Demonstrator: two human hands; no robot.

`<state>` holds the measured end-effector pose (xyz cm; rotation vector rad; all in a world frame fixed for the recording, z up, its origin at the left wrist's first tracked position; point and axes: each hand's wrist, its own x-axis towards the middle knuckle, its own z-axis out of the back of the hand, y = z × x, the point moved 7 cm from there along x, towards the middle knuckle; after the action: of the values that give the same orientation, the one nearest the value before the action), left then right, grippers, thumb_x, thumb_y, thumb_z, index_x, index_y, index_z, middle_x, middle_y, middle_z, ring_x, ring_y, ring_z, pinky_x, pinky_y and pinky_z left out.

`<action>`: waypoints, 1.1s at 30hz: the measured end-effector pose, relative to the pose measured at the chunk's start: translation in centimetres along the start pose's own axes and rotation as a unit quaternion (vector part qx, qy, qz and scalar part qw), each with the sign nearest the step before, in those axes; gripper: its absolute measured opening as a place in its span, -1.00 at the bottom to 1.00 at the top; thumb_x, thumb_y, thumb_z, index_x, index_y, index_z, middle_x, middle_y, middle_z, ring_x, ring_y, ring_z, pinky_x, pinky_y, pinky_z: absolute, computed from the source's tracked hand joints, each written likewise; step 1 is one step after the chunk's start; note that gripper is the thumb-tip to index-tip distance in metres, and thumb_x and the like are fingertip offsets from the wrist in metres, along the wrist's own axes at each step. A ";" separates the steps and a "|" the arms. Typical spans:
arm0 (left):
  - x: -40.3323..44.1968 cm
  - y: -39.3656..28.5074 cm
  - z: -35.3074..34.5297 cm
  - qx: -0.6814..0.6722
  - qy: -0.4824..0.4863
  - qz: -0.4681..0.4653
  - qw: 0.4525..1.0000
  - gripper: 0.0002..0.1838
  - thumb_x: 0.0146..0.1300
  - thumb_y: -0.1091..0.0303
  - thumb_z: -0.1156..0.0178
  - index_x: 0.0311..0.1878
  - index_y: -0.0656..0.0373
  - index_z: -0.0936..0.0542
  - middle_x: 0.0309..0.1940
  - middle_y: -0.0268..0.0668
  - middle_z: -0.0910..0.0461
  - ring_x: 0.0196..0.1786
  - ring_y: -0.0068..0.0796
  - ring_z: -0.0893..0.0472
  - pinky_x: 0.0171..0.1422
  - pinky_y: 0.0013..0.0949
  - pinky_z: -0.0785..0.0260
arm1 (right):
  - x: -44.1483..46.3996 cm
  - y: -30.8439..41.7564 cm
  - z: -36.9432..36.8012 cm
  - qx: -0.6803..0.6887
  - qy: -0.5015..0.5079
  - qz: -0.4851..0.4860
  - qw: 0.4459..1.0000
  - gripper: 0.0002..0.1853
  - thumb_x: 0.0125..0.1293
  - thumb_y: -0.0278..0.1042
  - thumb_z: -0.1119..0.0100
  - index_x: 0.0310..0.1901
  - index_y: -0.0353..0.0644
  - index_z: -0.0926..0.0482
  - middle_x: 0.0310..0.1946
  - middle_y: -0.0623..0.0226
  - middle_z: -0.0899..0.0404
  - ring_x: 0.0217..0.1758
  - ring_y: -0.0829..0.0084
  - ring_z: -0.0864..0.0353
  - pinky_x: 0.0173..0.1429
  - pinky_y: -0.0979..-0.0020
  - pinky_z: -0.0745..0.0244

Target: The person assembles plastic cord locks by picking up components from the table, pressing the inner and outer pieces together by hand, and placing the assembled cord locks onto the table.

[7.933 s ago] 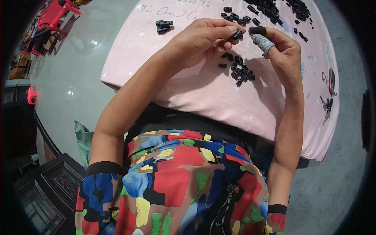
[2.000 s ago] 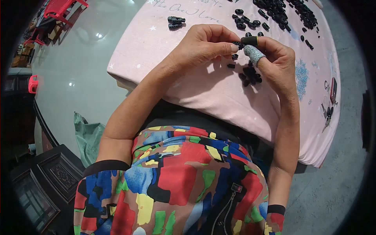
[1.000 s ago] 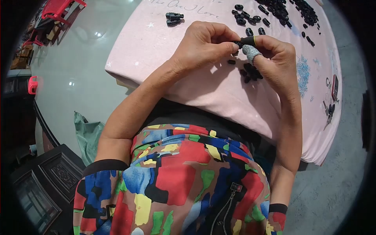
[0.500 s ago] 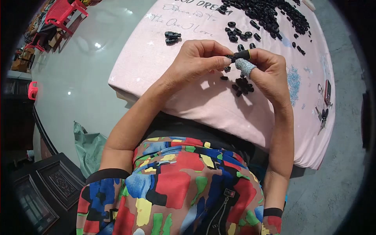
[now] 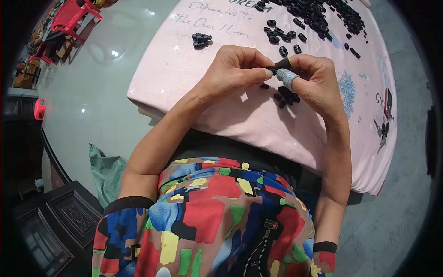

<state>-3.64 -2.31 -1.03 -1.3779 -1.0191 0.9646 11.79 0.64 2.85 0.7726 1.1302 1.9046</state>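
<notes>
My left hand [image 5: 240,69] pinches a small black plastic part [image 5: 272,71] between thumb and index finger. Meeting it from the other side, my right hand [image 5: 318,83] also has its thumb and index finger closed on this part. Silvery-grey wrapping [image 5: 288,78] covers my right thumb, and a black sleeve [image 5: 283,63] with a yellow edge covers the index fingertip. The part is mostly hidden by the fingers. Just below my hands a cluster of black pieces [image 5: 287,96] lies on the pink cloth [image 5: 221,111]. Two ribbed black pieces [image 5: 201,40] lie side by side to the left.
A large pile of black parts [image 5: 316,21] covers the table's far side, with loose ones nearer. At right lie light-blue specks [image 5: 346,94], a red-edged phone-like object [image 5: 387,104] and a metal tool with dark handles [image 5: 383,135]. A red chair [image 5: 71,21] stands far left.
The view has shifted slightly. Both hands stay together on the small part; the right fingers have turned a little, and the black-sleeved fingertip sits more tilted.
</notes>
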 end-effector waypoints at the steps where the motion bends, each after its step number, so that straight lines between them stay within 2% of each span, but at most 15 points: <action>1: 0.1 0.0 0.1 0.000 -0.006 -0.006 1.000 -0.81 0.29 0.41 -0.34 -0.08 0.28 -0.69 -0.35 -0.40 -0.69 -0.32 -0.73 -0.60 -0.24 -0.65 -0.41 | -0.1 0.1 0.0 -0.018 -0.003 0.001 1.000 -0.86 0.15 -0.52 -0.24 -0.29 -0.39 -0.71 -0.59 0.44 -0.60 -0.56 0.74 -0.49 -0.52 0.60 -0.37; 4: -0.1 0.8 0.0 -0.015 -0.022 -0.006 1.000 -0.81 0.30 0.42 -0.32 -0.07 0.28 -0.68 -0.31 -0.38 -0.69 -0.28 -0.71 -0.60 -0.20 -0.64 -0.42 | 0.0 0.2 -0.2 -0.001 -0.001 -0.014 1.000 -0.84 0.12 -0.52 -0.22 -0.29 -0.41 -0.70 -0.59 0.41 -0.61 -0.55 0.72 -0.51 -0.48 0.57 -0.42; 5: 0.0 1.0 0.1 -0.021 -0.026 -0.001 0.999 -0.80 0.30 0.42 -0.32 -0.06 0.29 -0.68 -0.30 -0.37 -0.69 -0.26 -0.70 -0.61 -0.17 -0.64 -0.43 | 0.0 0.6 -0.1 -0.036 -0.009 -0.013 0.999 -0.84 0.15 -0.52 -0.23 -0.28 -0.41 -0.70 -0.58 0.41 -0.63 -0.53 0.71 -0.53 -0.46 0.58 -0.44; 10: 0.0 0.4 0.1 -0.095 -0.053 0.018 0.994 -0.76 0.32 0.42 -0.30 0.01 0.28 -0.66 -0.24 -0.36 -0.69 -0.20 -0.66 -0.64 -0.06 -0.58 -0.50 | -0.1 0.9 0.1 -0.014 -0.070 0.034 0.997 -0.84 0.20 -0.53 -0.24 -0.21 -0.36 -0.72 -0.52 0.42 -0.66 -0.48 0.71 -0.56 -0.41 0.61 -0.45; 16: -0.2 0.0 0.4 -0.045 -0.047 0.013 0.998 -0.72 0.32 0.40 -0.31 0.06 0.27 -0.65 -0.22 -0.36 -0.70 -0.20 -0.67 -0.64 -0.08 -0.59 -0.49 | -0.2 1.5 0.1 -0.062 -0.086 0.083 0.991 -0.80 0.19 -0.55 -0.25 -0.15 -0.34 -0.72 -0.43 0.34 -0.70 -0.43 0.67 -0.58 -0.34 0.60 -0.48; 18: -0.2 0.0 0.3 -0.066 -0.045 0.008 0.997 -0.71 0.32 0.39 -0.31 0.07 0.27 -0.66 -0.22 -0.37 -0.70 -0.21 -0.67 -0.64 -0.10 -0.60 -0.48 | -0.3 1.8 0.2 -0.065 -0.089 0.098 0.989 -0.80 0.19 -0.56 -0.24 -0.14 -0.33 -0.72 -0.40 0.31 -0.70 -0.43 0.66 -0.58 -0.32 0.58 -0.48; 27: 0.0 0.3 0.3 -0.082 -0.045 0.004 0.996 -0.71 0.32 0.35 -0.32 0.06 0.24 -0.67 -0.23 -0.38 -0.70 -0.21 -0.68 -0.64 -0.05 -0.59 -0.51 | -0.6 2.5 0.0 -0.145 -0.097 0.143 0.974 -0.77 0.17 -0.58 -0.24 -0.12 -0.31 -0.71 -0.35 0.33 -0.67 -0.44 0.62 -0.54 -0.37 0.56 -0.44; 33: -0.1 -0.2 0.4 -0.073 -0.045 -0.001 0.996 -0.71 0.33 0.35 -0.32 0.06 0.25 -0.67 -0.22 -0.35 -0.71 -0.20 -0.65 -0.65 -0.05 -0.56 -0.53 | -0.5 1.8 0.1 -0.063 -0.106 0.100 0.987 -0.78 0.17 -0.61 -0.23 -0.13 -0.32 -0.71 -0.40 0.33 -0.66 -0.45 0.63 -0.52 -0.36 0.58 -0.42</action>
<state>-4.05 -2.29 -0.87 -1.4630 -1.1774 0.9741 11.57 -0.26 4.47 1.0225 0.8194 1.9800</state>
